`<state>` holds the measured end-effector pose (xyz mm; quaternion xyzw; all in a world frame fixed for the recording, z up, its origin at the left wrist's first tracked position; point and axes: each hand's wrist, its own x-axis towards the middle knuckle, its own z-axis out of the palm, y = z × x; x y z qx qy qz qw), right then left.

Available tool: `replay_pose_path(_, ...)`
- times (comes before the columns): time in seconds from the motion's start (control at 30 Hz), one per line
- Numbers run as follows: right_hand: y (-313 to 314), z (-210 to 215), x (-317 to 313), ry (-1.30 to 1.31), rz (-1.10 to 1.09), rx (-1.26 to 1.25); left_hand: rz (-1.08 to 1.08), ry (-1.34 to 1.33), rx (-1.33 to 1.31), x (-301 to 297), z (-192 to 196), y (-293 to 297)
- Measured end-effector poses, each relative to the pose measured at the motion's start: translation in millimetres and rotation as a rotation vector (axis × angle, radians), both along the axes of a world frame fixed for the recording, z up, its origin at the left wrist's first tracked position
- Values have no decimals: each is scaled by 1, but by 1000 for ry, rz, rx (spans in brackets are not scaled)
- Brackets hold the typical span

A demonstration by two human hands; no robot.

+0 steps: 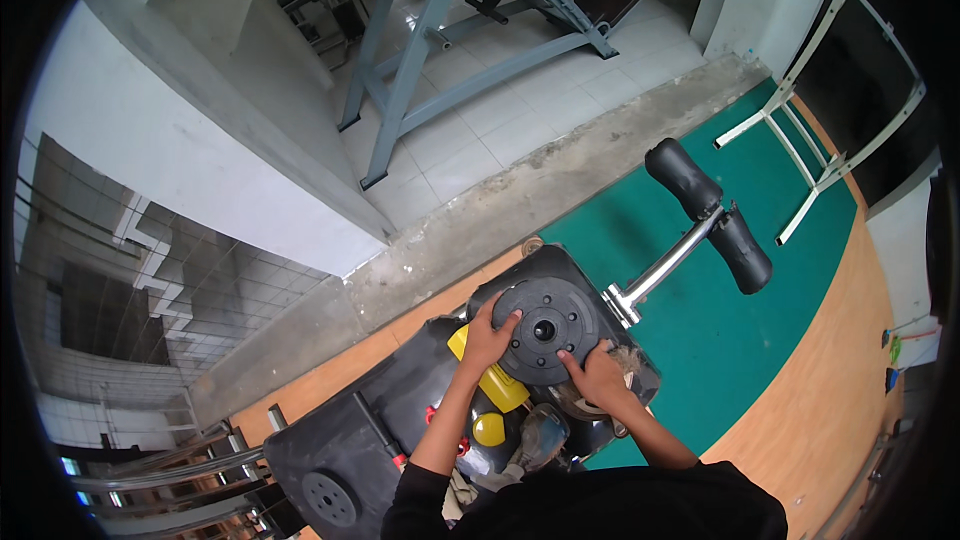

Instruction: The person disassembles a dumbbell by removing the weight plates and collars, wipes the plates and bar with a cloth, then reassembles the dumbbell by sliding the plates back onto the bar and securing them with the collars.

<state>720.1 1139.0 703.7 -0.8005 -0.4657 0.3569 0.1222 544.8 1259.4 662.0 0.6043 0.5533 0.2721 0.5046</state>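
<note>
A round black weight plate (545, 350) with a centre hole and a ring of smaller holes is held between my two hands. My left hand (486, 338) grips its left rim, thumb on the upper face. On the lower right rim my right hand (598, 378) is closed the same way. The plate is over the far end of a black padded bench (400, 385). Beneath and beside it lie a yellow object (500, 390), partly covered, a yellow round piece (488, 429) and a greyish clear item (543, 437) of unclear kind. My forearms hide part of the pile.
A smaller black plate (330, 498) and a black bar with a red end (378, 426) lie on the bench. Its roller-pad attachment (712, 225) reaches over green flooring (740, 360). Beyond are a grey-blue machine frame (410, 80), a white metal stand (825, 165) and a concrete ledge (520, 160).
</note>
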Motion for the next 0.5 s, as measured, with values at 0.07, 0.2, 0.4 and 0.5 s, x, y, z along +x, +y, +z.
replay_pose_path(0.07, 1, 3, 0, 1, -5, 3, 9, -113, -69, -2, -6, 5)
replay_pose_path(0.2, 5, -9, 0, -21, -31, 80, -26, -167, -74, -2, -15, 18)
replay_pose_path(0.4, 6, 0, 7, -33, -66, 16, -95, 92, 85, -13, -6, 23)
replay_pose_path(0.5, -1, 19, 11, -30, -146, 84, 23, -7, 69, -43, 30, 11)
